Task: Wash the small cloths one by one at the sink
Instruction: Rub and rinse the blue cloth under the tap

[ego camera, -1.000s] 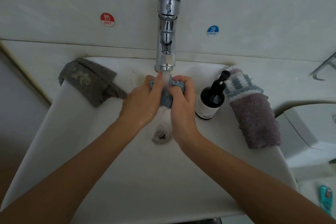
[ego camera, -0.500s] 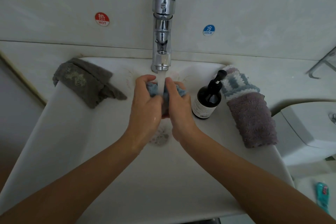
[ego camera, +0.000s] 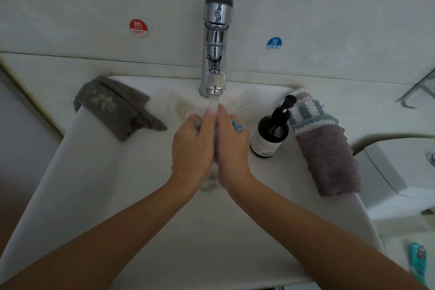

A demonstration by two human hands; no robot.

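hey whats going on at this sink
A person is washing a small blue cloth, squeezed between the left hand and right hand under water running from the tap. A grey cloth lies on the sink's left rim, a purple one on the right beside a soap bottle.

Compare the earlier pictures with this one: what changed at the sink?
The left hand and right hand pressed closer together round the blue cloth, hiding more of it. Water still runs from the tap; other cloths and soap bottle unchanged.
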